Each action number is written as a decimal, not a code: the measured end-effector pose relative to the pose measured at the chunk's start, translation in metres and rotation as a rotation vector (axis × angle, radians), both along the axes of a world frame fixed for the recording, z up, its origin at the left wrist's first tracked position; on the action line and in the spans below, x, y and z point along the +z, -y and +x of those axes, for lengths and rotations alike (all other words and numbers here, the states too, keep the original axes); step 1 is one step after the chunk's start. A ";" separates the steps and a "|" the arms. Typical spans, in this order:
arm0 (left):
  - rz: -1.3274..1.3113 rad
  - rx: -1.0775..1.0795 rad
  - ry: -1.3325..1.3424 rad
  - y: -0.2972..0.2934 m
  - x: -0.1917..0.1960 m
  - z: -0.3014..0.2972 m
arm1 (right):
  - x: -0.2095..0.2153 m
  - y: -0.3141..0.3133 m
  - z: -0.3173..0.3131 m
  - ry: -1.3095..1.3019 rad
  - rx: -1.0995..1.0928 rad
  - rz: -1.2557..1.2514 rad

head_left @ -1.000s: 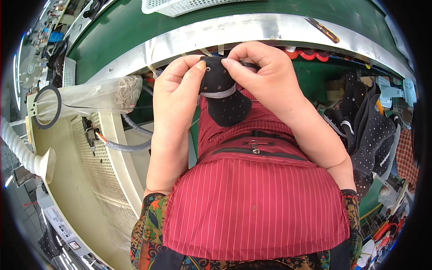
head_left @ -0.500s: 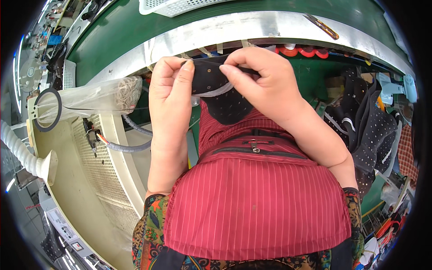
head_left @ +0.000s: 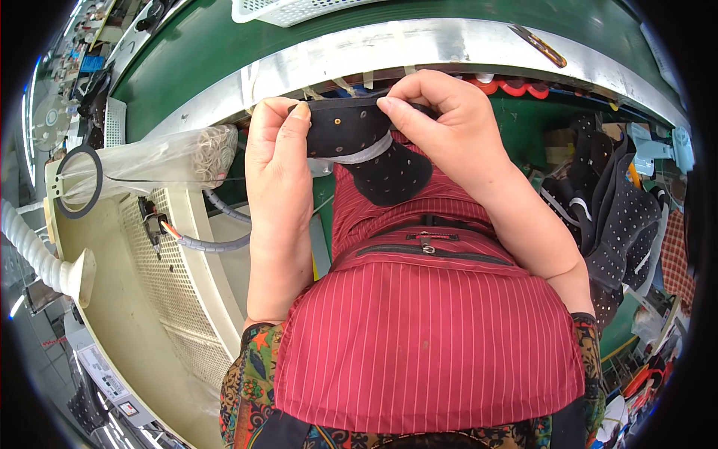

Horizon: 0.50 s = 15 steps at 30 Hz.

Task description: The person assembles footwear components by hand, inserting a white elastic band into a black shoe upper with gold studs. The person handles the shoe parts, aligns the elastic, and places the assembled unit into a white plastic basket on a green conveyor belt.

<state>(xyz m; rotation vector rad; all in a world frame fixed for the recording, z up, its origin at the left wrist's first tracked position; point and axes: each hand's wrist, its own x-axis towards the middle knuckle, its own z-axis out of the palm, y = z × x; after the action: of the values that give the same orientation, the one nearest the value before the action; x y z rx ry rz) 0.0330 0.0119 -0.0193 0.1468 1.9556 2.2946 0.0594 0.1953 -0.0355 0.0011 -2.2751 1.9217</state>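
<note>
Stretched between my two hands is a black sock [head_left: 348, 138] with small pale and yellowish dots and a grey band across its middle. Its rounded lower part hangs over my red striped apron [head_left: 426, 329]. The left end of its top edge is pinched between thumb and fingers of my left hand [head_left: 283, 146]. My right hand [head_left: 449, 120] grips the same edge at the right, thumb and forefinger pressed together. A dark bit of the cloth shows past the right fingers.
Ahead runs a metal-edged green table [head_left: 329, 56] with a utility knife [head_left: 538, 45] and a white basket [head_left: 299, 9]. At left are a clear bag [head_left: 164, 161], a beige perforated machine [head_left: 176, 277] and a white hose [head_left: 45, 258]. Black dotted cloths [head_left: 617, 202] hang at right.
The sock's top edge is pulled wider and straighter. My right hand has shifted slightly up and right, my left slightly to the left.
</note>
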 end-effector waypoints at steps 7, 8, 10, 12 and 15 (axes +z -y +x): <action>0.143 -0.074 0.075 0.003 0.004 0.000 | 0.004 -0.003 -0.002 0.041 0.072 0.001; 0.170 -0.101 0.077 0.006 0.005 -0.001 | 0.005 -0.004 -0.003 0.039 0.094 0.000; 0.192 -0.141 0.060 0.010 0.008 -0.003 | 0.010 -0.005 -0.003 0.026 0.159 0.007; 0.183 -0.173 0.029 0.013 0.011 -0.005 | 0.009 -0.003 -0.004 -0.066 0.172 -0.005; 0.013 -0.175 -0.106 0.024 0.015 -0.009 | 0.006 0.001 -0.008 -0.225 0.134 0.010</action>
<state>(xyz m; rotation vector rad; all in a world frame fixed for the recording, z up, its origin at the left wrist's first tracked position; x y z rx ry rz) 0.0241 -0.0119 -0.0044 0.4307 1.8917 2.2295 0.0514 0.1945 -0.0298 0.3617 -2.1840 1.8642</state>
